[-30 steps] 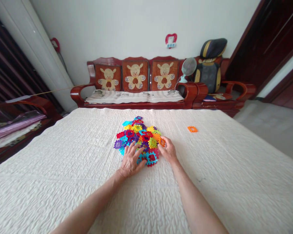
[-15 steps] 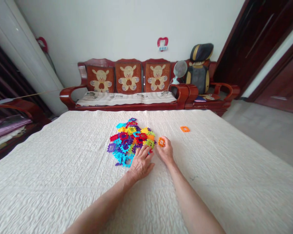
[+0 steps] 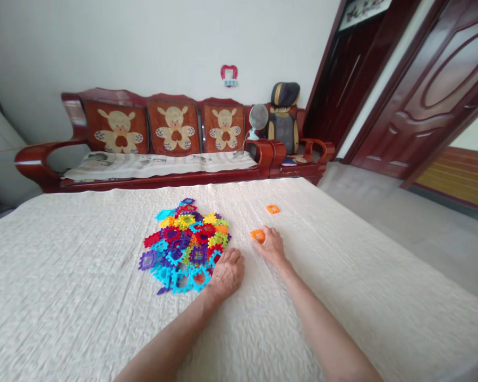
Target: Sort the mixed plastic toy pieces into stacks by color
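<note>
A heap of interlocking plastic puzzle tiles (image 3: 199,255) in purple, red, blue, yellow and green lies on the white quilted cover. My left hand (image 3: 228,271) rests at the heap's lower right edge, knuckles up and fingers curled down. What lies under those fingertips is hidden. To the right of the heap, my right hand (image 3: 271,246) pinches an orange puzzle tile (image 3: 257,236) between thumb and fingers, just above or on the cover. Farther back, a second orange tile (image 3: 273,209) lies flat by itself.
The quilted cover (image 3: 83,297) spreads over the whole work surface, its far edge near a wooden sofa (image 3: 151,180) with bear cushions. A small fan (image 3: 258,116) and a chair with a massage pad (image 3: 282,130) stand behind. Dark red doors (image 3: 414,106) are at right.
The view has swung to the right. My right hand has carried the orange tile away from the heap, toward the lone orange one. My left hand has drawn back to the heap's edge, fingers curling.
</note>
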{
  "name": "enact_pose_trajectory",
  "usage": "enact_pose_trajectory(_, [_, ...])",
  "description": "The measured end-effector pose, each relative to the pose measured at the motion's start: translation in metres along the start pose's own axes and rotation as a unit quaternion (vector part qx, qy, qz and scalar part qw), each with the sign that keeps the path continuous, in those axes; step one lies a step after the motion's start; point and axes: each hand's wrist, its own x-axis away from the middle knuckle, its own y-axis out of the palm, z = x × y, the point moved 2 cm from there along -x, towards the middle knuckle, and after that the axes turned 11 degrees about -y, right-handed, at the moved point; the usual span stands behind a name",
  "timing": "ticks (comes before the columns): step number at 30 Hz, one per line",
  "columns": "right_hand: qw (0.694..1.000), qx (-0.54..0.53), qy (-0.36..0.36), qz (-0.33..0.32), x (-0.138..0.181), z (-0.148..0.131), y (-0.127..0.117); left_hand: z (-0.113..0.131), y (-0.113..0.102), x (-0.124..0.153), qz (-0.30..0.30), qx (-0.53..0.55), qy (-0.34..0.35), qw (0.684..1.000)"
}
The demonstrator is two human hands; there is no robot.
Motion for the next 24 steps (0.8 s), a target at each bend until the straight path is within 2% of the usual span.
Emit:
enact_pose_trajectory(3, [0.999,0.018,-0.030,0.012,0.002,-0.001,0.003,-0.005,0.001,0.000,0.033,0.026,0.004,0.999])
enact_pose_trajectory(5, [0.999,0.000,-0.041,0.024,-0.002,0.004,0.005,-0.003,0.001,0.004,0.045,0.066,0.047,0.996])
enact_pose_trajectory(7, [0.998,-0.034,-0.033,0.042,-0.013,0.017,0.005,0.002,0.000,0.009,0.024,0.116,0.101,0.988])
enact_pose_trajectory(9, [0.996,-0.060,-0.006,0.068,-0.030,0.035,0.003,0.006,-0.001,0.011,-0.011,0.154,0.116,0.981])
enact_pose_trajectory(11, [0.993,-0.068,0.027,0.095,-0.052,0.055,0.001,0.007,-0.003,0.010,-0.030,0.178,0.102,0.978])
enact_pose_trajectory(16, [0.986,-0.046,0.093,0.128,-0.096,0.094,0.004,0.004,-0.001,0.005,-0.026,0.223,0.086,0.971])
enact_pose_trajectory(24, [0.987,-0.007,0.093,0.128,-0.106,0.113,0.026,0.003,0.010,0.007,0.006,0.195,0.049,0.980])
